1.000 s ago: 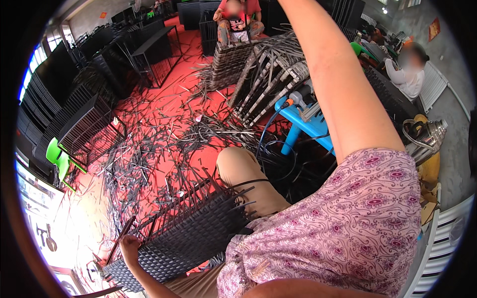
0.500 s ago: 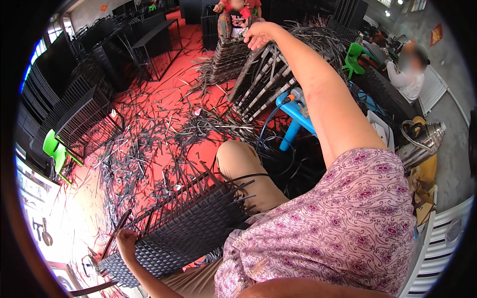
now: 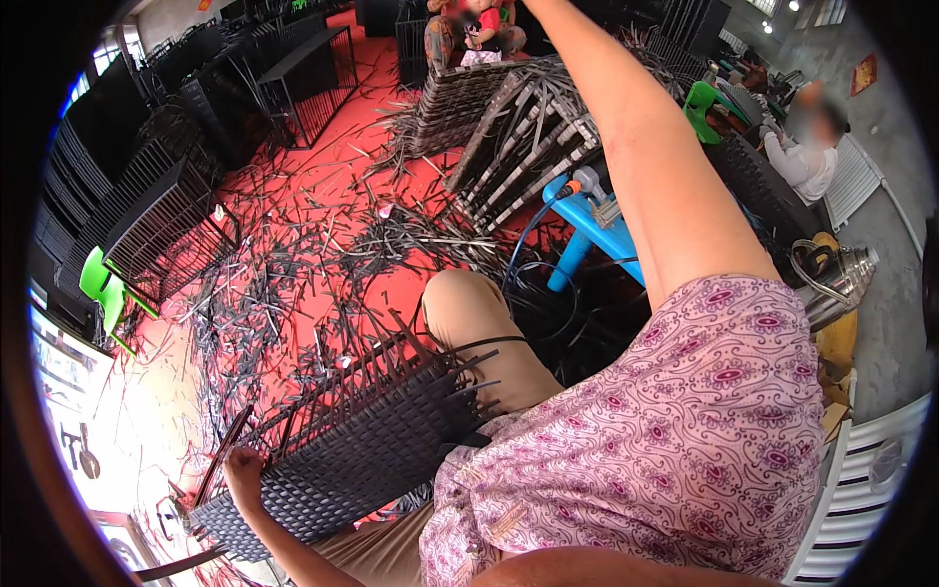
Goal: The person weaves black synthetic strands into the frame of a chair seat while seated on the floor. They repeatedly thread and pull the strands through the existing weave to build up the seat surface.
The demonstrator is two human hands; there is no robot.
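Left hand (image 3: 243, 468) clamped on the near edge of the dark woven panel (image 3: 342, 460), grip closed around its rim — panel lying across the lap, loose strand ends bristling up along its far side beside the bent knee (image 3: 469, 313). Right arm (image 3: 655, 176) swung higher than a second ago, now stretched up and out past the top edge, the hand itself out of sight, so no telling whether that grip is open or closed. Probably a long strand being drawn taut through the weave — not visible, though. Beyond, cut black strips (image 3: 293, 254) littering the red floor (image 3: 323, 196), and a blue stool (image 3: 597, 230) just beside the knee.
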